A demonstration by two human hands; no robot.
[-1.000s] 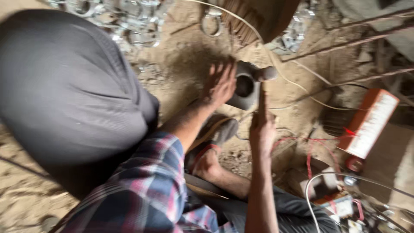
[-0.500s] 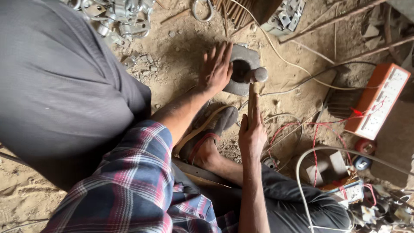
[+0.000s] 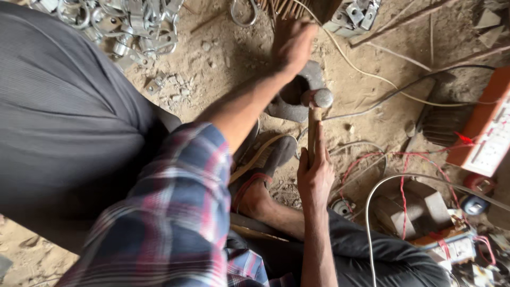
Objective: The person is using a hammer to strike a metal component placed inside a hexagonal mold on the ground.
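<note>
Right hand (image 3: pixel 314 172) gripping hammer (image 3: pixel 316 114) handle, head over grey metal ring block (image 3: pixel 297 98); left hand (image 3: pixel 292 45) spread, reaching past block on dirt floor (image 3: pixel 223 64).

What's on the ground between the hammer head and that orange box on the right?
In the head view, between hammer head and orange box lie sandy ground, thin cables and a dark ribbed block.

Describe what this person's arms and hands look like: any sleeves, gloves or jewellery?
Both hands are bare, with no gloves, and no rings or watch show. The left hand comes from a plaid sleeve in red, blue and white checks, which ends near the elbow and leaves the forearm uncovered. The right hand and its forearm are bare as far as the picture shows; no sleeve is visible on that side.
</note>
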